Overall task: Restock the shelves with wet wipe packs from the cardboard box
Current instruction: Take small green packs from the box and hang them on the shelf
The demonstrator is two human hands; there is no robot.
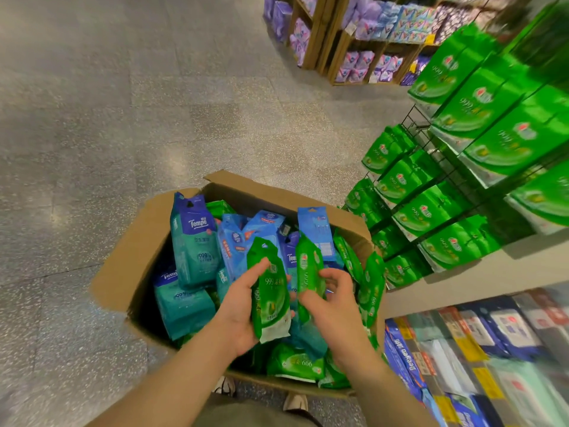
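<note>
A: Status of hands?

B: Left hand (238, 306) grips a green wipe pack (271, 298), thumb across the front, fingers hidden behind it. Right hand (331, 298) holds a second green pack (308, 269) edge-on; fingers curled at its side, contact partly hidden by the hand itself.

A: Location?

B: Both packs upright, just above the cardboard box (123, 272) on the floor (123, 118). Box open, full of mixed packs: a teal Tempo pack (194, 241), blue ones, more green at the bottom. Lower contents hidden under top layer; near box wall cut off by forearms.

A: Shelves?

B: Wire rack (431, 143) to the right, rows of green packs (428, 211); upper right ones blurred, labels hard to read. Shelf below (492, 272) with blue and white packs (462, 349), blurred, cut off at frame edge. Far wooden shelving (317, 35) w/ purple goods, detail not legible.
</note>
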